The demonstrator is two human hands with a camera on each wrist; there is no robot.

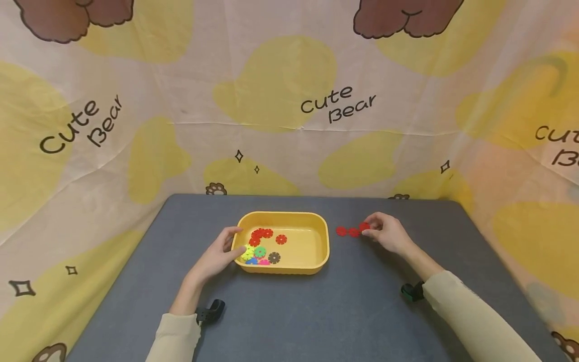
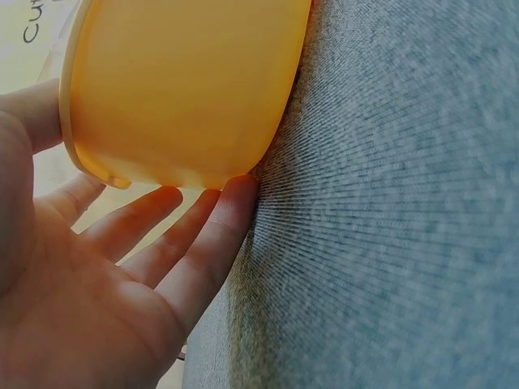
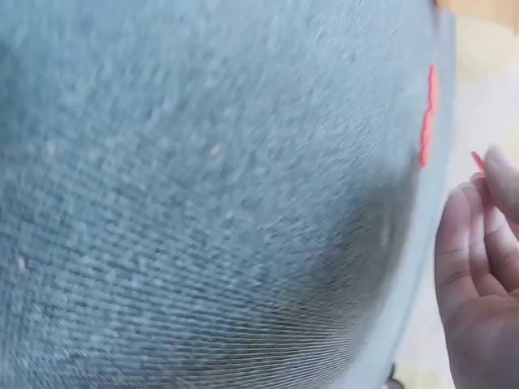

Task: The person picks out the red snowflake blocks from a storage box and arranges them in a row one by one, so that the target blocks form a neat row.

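Note:
A yellow plastic tray (image 1: 300, 246) sits on the table, and my left hand (image 1: 220, 255) grips its left end. The left thumb hooks over the rim while the fingertips (image 2: 235, 194) touch the outer wall. Inside the tray lie several red notched discs (image 1: 259, 233), with yellow, green (image 1: 260, 252), blue, pink and dark brown (image 1: 274, 258) ones bunched at the near left. To the tray's right, my right hand (image 1: 388, 234) pinches a red notched disc (image 1: 364, 227) by its edge. Two more red discs (image 1: 347, 232) lie in a row on the table, just left of these fingers.
The grey cloth-covered table (image 1: 289, 311) reaches back to a hanging fabric (image 1: 271, 100) printed with bears and lettering, which also runs along both sides. Dark wrist cameras are strapped on at the left (image 1: 211, 311) and right (image 1: 411, 291) sleeves.

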